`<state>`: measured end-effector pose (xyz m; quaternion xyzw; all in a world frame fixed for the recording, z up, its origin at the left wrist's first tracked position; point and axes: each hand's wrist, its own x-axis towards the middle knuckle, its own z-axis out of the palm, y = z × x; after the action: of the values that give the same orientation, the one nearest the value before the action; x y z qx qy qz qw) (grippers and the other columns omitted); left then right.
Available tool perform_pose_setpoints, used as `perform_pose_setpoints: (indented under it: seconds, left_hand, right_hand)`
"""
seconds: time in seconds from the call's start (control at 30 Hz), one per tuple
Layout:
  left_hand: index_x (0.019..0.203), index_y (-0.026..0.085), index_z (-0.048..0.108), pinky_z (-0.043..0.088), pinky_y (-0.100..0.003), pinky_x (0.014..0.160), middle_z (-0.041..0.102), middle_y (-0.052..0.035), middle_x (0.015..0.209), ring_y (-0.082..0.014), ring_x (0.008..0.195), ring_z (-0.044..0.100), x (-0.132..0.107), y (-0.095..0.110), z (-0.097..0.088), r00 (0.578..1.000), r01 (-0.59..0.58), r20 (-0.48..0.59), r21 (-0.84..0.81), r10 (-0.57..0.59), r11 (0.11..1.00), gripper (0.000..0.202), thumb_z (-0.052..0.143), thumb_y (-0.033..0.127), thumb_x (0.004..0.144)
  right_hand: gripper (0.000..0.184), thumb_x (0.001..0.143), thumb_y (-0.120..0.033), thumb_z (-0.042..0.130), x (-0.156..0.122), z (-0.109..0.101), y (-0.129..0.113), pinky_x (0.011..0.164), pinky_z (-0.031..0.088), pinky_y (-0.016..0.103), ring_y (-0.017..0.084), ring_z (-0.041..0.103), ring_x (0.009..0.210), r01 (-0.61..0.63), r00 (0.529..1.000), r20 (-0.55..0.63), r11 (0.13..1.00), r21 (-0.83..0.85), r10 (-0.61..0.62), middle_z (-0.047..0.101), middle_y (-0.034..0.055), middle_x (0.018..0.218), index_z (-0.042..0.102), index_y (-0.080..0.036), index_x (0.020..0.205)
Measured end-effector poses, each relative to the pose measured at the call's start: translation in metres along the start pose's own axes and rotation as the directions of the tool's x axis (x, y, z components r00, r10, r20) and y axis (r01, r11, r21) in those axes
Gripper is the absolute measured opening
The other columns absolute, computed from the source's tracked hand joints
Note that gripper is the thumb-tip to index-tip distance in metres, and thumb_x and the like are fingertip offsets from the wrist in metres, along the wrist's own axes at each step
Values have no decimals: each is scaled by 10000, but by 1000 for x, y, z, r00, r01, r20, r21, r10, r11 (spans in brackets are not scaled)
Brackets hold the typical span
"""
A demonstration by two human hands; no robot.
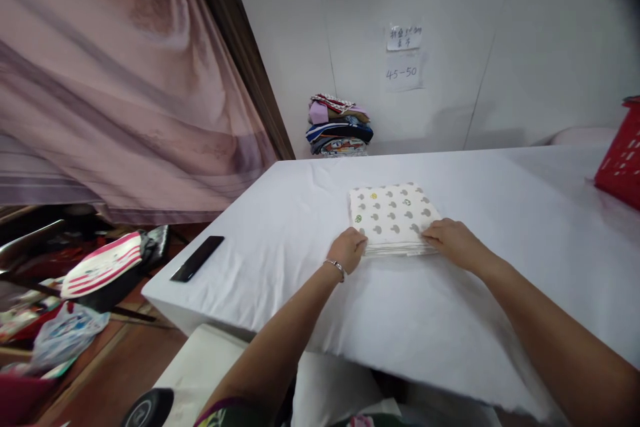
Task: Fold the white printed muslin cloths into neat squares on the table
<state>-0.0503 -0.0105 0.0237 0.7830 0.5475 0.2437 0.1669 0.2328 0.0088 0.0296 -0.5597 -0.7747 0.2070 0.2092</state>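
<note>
A folded white cloth [393,217] with a grey mushroom-like print and a few yellow and green marks lies flat on the white-covered table [280,240]. Several layers show along its near edge. My left hand [349,249], with a silver bracelet at the wrist, grips the near left corner, fingers curled in. At the near right corner my right hand [453,240] pinches the cloth between thumb and fingers. The undersides of both grips are hidden.
A black phone [197,258] lies at the table's left edge. Folded clothes [340,127] are stacked by the wall at the back. A red plastic basket [623,160] stands far right. Pink curtains [125,80] hang at left, above a plastic bag [70,337].
</note>
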Motion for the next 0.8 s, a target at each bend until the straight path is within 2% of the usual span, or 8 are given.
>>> perform_pose_setpoints:
  seconds: [0.07, 0.13, 0.2, 0.27, 0.37, 0.53, 0.7, 0.8]
  left_hand:
    - [874, 221, 660, 451, -246, 771, 585, -21, 909, -130, 810, 559, -4, -3, 0, 999, 33, -13, -22, -33, 999, 219, 446, 194, 835]
    - [894, 220, 656, 455, -249, 765, 593, -19, 884, -135, 804, 562, -8, -6, 0, 998, 66, -23, -40, -67, 997, 203, 473, 180, 814]
    - [906, 219, 654, 456, -250, 754, 599, -14, 859, -135, 788, 563, -12, -8, 0, 995, 90, -25, -60, -91, 994, 201, 490, 172, 799]
    - [911, 214, 654, 454, -247, 747, 603, -11, 855, -130, 779, 563, -14, -9, 2, 993, 107, -35, -81, -110, 991, 201, 501, 164, 789]
    - [871, 208, 655, 449, -248, 733, 606, -5, 829, -129, 767, 559, -12, -9, 5, 989, 132, -54, -88, -137, 987, 167, 530, 167, 768]
    - [804, 197, 627, 444, -242, 684, 603, -2, 783, -126, 724, 551, -11, -1, 10, 979, 150, -127, -88, -160, 985, 159, 501, 117, 747]
    - [893, 193, 581, 438, -247, 696, 595, -16, 850, -124, 741, 545, -22, 6, 15, 954, 65, -291, -23, -69, 998, 185, 468, 118, 768]
    - [857, 194, 577, 435, -250, 674, 593, -10, 833, -122, 711, 540, -27, 6, 19, 964, 79, -254, -10, -79, 997, 160, 475, 119, 758]
  right_hand:
    - [243, 816, -299, 442, -4, 5, 5, 908, 362, 409, 246, 513, 996, 100, 994, -29, 990, -96, -103, 644, 28, 984, 680, -273, 855]
    - [274, 841, -349, 413, -9, 8, 12, 895, 393, 403, 243, 505, 1029, 161, 977, -120, 980, -113, -175, 625, 25, 1043, 668, -270, 902]
    - [289, 841, -409, 418, -13, 8, 19, 856, 435, 398, 251, 497, 1054, 175, 959, -210, 980, -94, -191, 602, 27, 1086, 656, -274, 932]
    - [288, 823, -447, 444, -14, 6, 24, 799, 473, 386, 262, 491, 1067, 147, 956, -246, 986, -77, -162, 576, 29, 1125, 644, -286, 954]
    - [303, 794, -479, 480, -14, 3, 29, 722, 502, 358, 254, 524, 1005, 75, 970, -225, 995, -62, -87, 549, 37, 1144, 629, -291, 980]
    - [404, 764, -559, 490, -16, -2, 30, 630, 503, 343, 159, 571, 677, -75, 980, -187, 996, -57, 63, 529, 43, 1139, 604, -293, 1046]
    - [411, 763, -580, 488, -18, -4, 31, 633, 500, 330, 121, 538, 607, -71, 990, -124, 996, -54, 64, 523, 33, 1123, 603, -312, 1053]
    - [403, 769, -573, 485, -18, -3, 31, 633, 496, 325, 125, 543, 622, -63, 993, -108, 997, -50, 58, 520, 28, 1127, 600, -322, 1063]
